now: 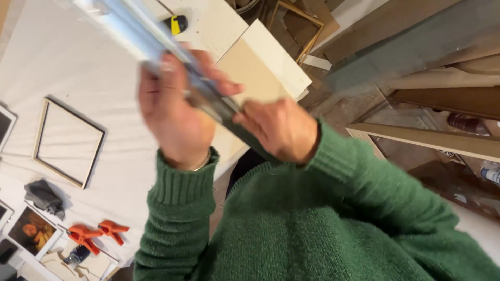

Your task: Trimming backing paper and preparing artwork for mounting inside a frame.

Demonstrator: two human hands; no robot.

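Both my hands hold a long, thin, flat pane or strip point(130, 26) edge-on, close to the camera and blurred; it looks glassy and blue-grey. My left hand point(174, 112) wraps around its middle with the fingers closed over the edge. My right hand point(278, 130) pinches its lower, darker end. Green knitted sleeves point(323, 218) cover both arms. What exactly the strip is I cannot tell.
Below lies a white-covered table point(62, 67) with a thin wooden frame point(67, 141), two orange spring clamps point(96, 234), a grey cloth point(44, 196) and a photo print point(32, 231). A beige board point(255, 62) sits at the table's edge. Wooden frames and boards point(427, 135) stand at right.
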